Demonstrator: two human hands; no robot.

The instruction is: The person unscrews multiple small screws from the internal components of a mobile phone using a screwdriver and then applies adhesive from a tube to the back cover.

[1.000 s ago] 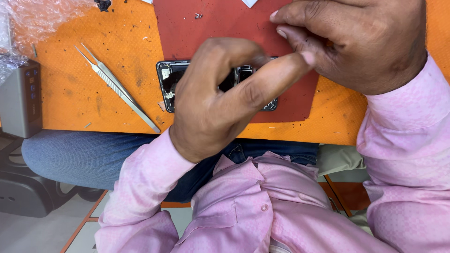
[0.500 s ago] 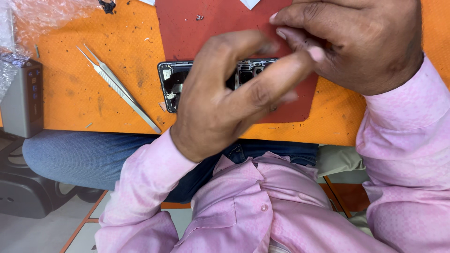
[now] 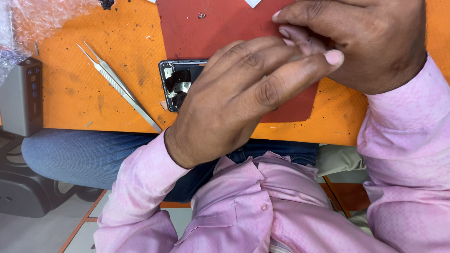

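The left hand lies flat over the opened phone on the red mat, fingers stretched, gripping nothing visible. The right hand, at 1 o'clock, pinches its fingers narrow; whether it holds something, I cannot tell. Tweezers lie at 9 o'clock on the orange surface.

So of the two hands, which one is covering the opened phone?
The left hand: it lies across the opened phone on the red mat. The right hand sits higher, beyond the phone.
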